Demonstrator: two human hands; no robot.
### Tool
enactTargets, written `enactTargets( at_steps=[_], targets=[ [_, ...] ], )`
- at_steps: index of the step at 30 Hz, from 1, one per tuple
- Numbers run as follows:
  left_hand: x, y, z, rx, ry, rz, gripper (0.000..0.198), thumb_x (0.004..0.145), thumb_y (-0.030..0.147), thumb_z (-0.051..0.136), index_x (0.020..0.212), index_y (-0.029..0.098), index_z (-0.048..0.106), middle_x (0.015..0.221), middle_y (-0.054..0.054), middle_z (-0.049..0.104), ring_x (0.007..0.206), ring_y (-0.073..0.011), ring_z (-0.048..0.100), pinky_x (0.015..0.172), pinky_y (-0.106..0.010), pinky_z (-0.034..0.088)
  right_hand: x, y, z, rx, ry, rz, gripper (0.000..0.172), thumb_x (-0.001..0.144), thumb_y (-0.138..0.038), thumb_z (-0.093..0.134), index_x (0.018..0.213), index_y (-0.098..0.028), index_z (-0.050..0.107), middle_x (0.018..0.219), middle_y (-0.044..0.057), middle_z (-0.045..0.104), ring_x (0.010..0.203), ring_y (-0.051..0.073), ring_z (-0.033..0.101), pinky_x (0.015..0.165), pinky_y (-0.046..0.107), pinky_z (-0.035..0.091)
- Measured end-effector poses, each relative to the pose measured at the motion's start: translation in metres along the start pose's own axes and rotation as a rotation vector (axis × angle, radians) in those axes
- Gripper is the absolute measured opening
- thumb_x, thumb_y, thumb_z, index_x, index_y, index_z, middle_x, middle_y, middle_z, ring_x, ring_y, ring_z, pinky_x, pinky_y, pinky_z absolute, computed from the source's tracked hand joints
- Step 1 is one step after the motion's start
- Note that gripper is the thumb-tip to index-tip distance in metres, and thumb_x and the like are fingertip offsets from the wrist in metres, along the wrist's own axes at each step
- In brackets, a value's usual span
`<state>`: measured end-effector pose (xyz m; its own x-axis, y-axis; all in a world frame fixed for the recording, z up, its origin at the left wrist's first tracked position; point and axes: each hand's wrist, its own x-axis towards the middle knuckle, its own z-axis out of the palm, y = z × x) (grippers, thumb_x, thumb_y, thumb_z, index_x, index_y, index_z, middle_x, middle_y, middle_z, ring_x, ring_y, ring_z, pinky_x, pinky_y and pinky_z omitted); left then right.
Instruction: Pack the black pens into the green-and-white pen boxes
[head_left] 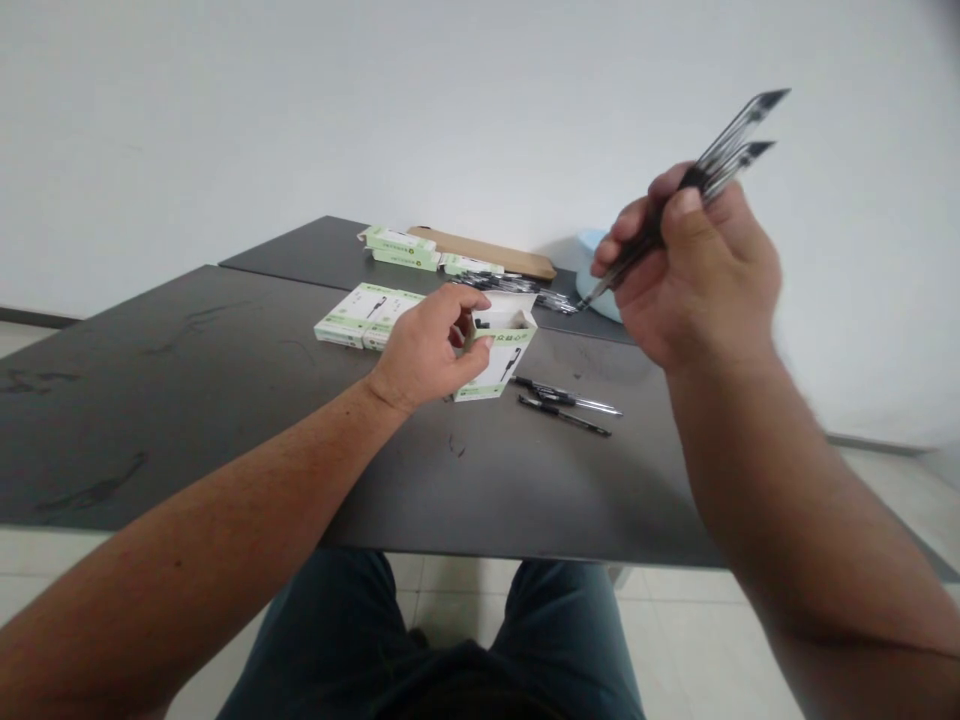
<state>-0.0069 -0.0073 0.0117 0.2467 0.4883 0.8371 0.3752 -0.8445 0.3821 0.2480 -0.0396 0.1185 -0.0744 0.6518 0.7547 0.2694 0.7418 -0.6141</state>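
My left hand (433, 345) is closed on the upper left side of a small white and green pen box (495, 362), which stands upright with its top flap raised. Dark pen ends show inside the box opening. Raised at the right, my right hand (694, 250) grips a bundle of clear pens (724, 150) with black grips, held at a slant above the table. Just right of the box, several loose pens (574, 398) lie on the dark tabletop.
Closed pen boxes (352, 310) lie flat left of my left hand. Farther back are more boxes (405, 250), a pile of pens (495, 282), a brown cardboard piece (480, 250) and a light blue round object (589, 270). The dark table (247, 420) meets another behind it.
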Motion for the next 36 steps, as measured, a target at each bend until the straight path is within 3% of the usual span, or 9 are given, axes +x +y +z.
enactTargets(
  at_steps=[4, 10, 14, 19, 26, 30, 33, 36],
  targets=[
    [0.000, 0.000, 0.000, 0.005, -0.003, -0.011, 0.037, 0.085, 0.026, 0.071, 0.121, 0.022, 0.063, 0.095, -0.001, 0.071, 0.069, -0.0151, 0.066, 0.070, -0.032, 0.059, -0.006, -0.025, 0.039, 0.131, -0.079, 0.015, 0.034, 0.110, -0.067, 0.051, 0.119, -0.035, 0.059, 0.104, -0.001, 0.072, 0.104, 0.023, 0.078, 0.095, 0.049, 0.066],
    [0.000, 0.001, 0.000, 0.018, -0.006, 0.005, 0.035, 0.086, 0.026, 0.070, 0.120, 0.022, 0.062, 0.098, -0.001, 0.072, 0.070, -0.0149, 0.067, 0.071, -0.032, 0.058, -0.015, 0.014, 0.066, 0.144, -0.178, 0.039, 0.046, 0.106, -0.075, 0.051, 0.128, -0.034, 0.057, 0.110, 0.002, 0.074, 0.109, 0.023, 0.076, 0.105, 0.051, 0.065],
    [0.001, 0.002, 0.001, 0.011, 0.006, 0.000, 0.032, 0.086, 0.026, 0.070, 0.116, 0.023, 0.061, 0.099, -0.001, 0.072, 0.071, -0.0148, 0.067, 0.071, -0.032, 0.057, -0.019, 0.032, 0.064, 0.006, -0.202, 0.034, 0.048, 0.107, -0.073, 0.050, 0.131, -0.033, 0.060, 0.116, 0.004, 0.077, 0.114, 0.023, 0.076, 0.105, 0.047, 0.063],
    [0.001, 0.002, 0.002, -0.007, -0.001, -0.005, 0.033, 0.085, 0.025, 0.069, 0.117, 0.022, 0.061, 0.095, 0.000, 0.070, 0.069, -0.0141, 0.066, 0.068, -0.031, 0.056, -0.022, 0.034, 0.054, -0.256, -0.179, 0.051, 0.041, 0.107, -0.062, 0.057, 0.126, -0.027, 0.067, 0.126, 0.008, 0.077, 0.121, 0.026, 0.072, 0.110, 0.048, 0.059],
    [0.001, 0.001, 0.001, -0.008, -0.004, -0.018, 0.037, 0.084, 0.026, 0.071, 0.120, 0.023, 0.062, 0.091, 0.001, 0.068, 0.068, -0.0144, 0.066, 0.068, -0.031, 0.057, -0.031, 0.038, 0.048, -0.215, -0.138, 0.009, 0.059, 0.109, -0.071, 0.047, 0.154, -0.033, 0.050, 0.148, 0.010, 0.066, 0.140, 0.028, 0.065, 0.117, 0.052, 0.056],
    [0.001, 0.002, 0.001, -0.007, -0.001, -0.007, 0.037, 0.084, 0.025, 0.071, 0.120, 0.022, 0.062, 0.092, 0.001, 0.067, 0.068, -0.0144, 0.066, 0.068, -0.031, 0.057, -0.030, 0.032, 0.045, -0.260, -0.213, 0.000, 0.062, 0.108, -0.074, 0.046, 0.145, -0.027, 0.062, 0.143, 0.012, 0.071, 0.136, 0.030, 0.067, 0.118, 0.053, 0.055],
    [0.001, 0.002, 0.001, -0.007, 0.001, -0.001, 0.038, 0.084, 0.024, 0.071, 0.121, 0.022, 0.062, 0.092, 0.001, 0.067, 0.069, -0.0145, 0.067, 0.069, -0.030, 0.058, -0.025, 0.025, 0.044, -0.324, -0.187, 0.026, 0.058, 0.109, -0.071, 0.046, 0.132, -0.024, 0.071, 0.133, 0.011, 0.077, 0.129, 0.030, 0.071, 0.119, 0.054, 0.054],
    [0.001, 0.001, 0.001, -0.004, -0.001, -0.002, 0.038, 0.084, 0.024, 0.071, 0.121, 0.022, 0.062, 0.093, 0.001, 0.069, 0.069, -0.0145, 0.066, 0.070, -0.030, 0.058, -0.021, 0.024, 0.045, -0.348, -0.213, 0.054, 0.052, 0.111, -0.064, 0.047, 0.133, -0.025, 0.073, 0.136, 0.010, 0.077, 0.132, 0.029, 0.070, 0.121, 0.054, 0.052]
  ],
)
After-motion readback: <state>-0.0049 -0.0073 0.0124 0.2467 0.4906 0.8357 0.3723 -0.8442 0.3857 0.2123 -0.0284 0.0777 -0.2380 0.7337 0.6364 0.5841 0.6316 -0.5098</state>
